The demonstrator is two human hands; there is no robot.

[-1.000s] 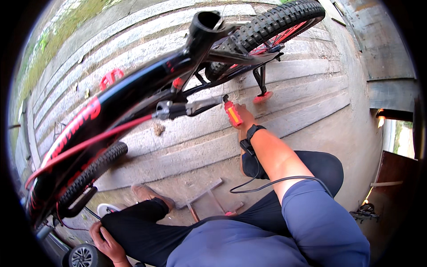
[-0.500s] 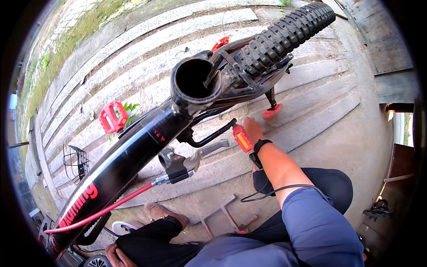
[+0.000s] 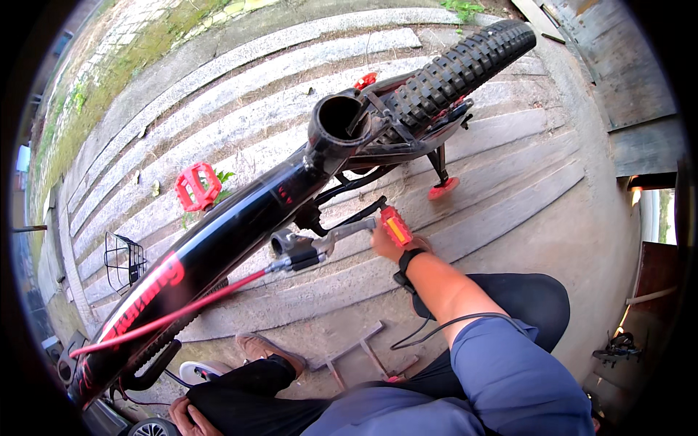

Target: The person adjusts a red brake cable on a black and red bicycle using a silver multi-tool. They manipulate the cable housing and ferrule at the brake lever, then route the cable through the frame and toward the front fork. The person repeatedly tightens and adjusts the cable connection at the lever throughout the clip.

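Observation:
A grey metal brake lever point(image 3: 349, 232) with a black mount hangs at the end of a red cable point(image 3: 196, 314) beside the black bicycle frame point(image 3: 240, 225). My right hand point(image 3: 387, 245) is closed at the lever's tip, its fingers partly hidden. Close above this hand is a red pedal point(image 3: 396, 227) with an orange reflector. My left hand point(image 3: 193, 418) lies at the lower left against my dark trousers, holding nothing, fingers partly showing. The frame's round open head tube point(image 3: 340, 118) faces up, with a knobbly black tyre point(image 3: 465, 76) behind it.
Another red pedal point(image 3: 198, 187) sticks out beyond the frame. A black wire basket point(image 3: 123, 260) stands at the left. By my feet lies a rusty metal bracket point(image 3: 356, 352). The floor is long concrete slabs point(image 3: 465, 243). At the right are boards point(image 3: 643, 145).
My right hand has moved left and nearer, from beyond the red pedal to the lever's tip. The bicycle and lever sit a little higher in view. My left hand stays low.

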